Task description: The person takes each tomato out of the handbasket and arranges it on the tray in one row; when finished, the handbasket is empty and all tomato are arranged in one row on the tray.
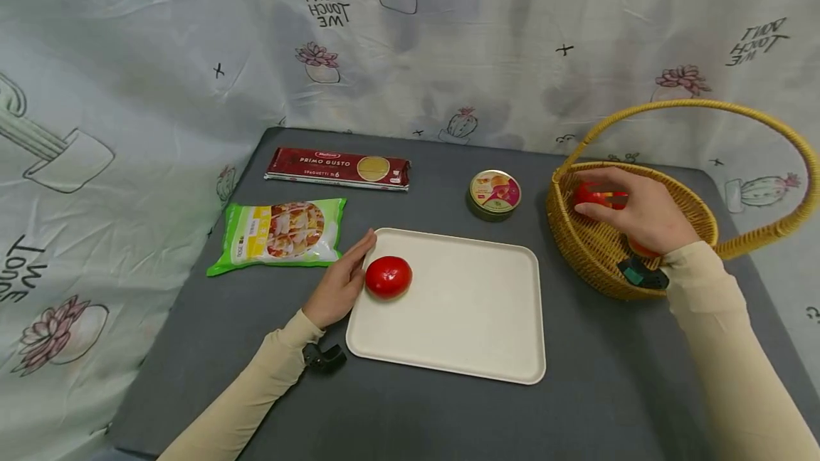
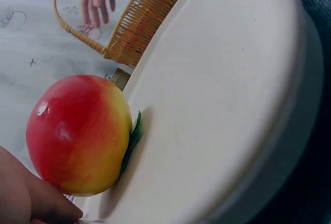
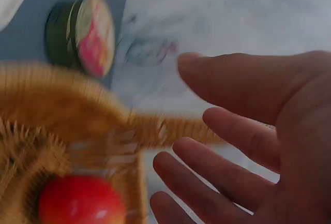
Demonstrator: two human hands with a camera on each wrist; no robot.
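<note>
A red and yellow fruit [image 2: 80, 136] with a green leaf under it sits on the left side of the white tray [image 1: 458, 311]. My left hand [image 1: 341, 284] lies along the tray's left edge, beside the fruit, fingers extended. My right hand [image 1: 647, 210] hovers over the yellow wicker basket [image 1: 576, 251], its fingers spread in the right wrist view with nothing between them. Inside the basket are a red fruit [image 3: 83, 200] and another red thing [image 1: 586, 194], partly hidden by my hand in the head view.
Behind the tray stands a round tin [image 1: 493, 194]. A dark red spaghetti packet [image 1: 339, 168] lies at the back left, with a green and white food bag [image 1: 278, 233] nearer. The basket's tall handle [image 1: 705, 104] arches over its right side. A patterned cloth [image 1: 416, 48] hangs behind the table.
</note>
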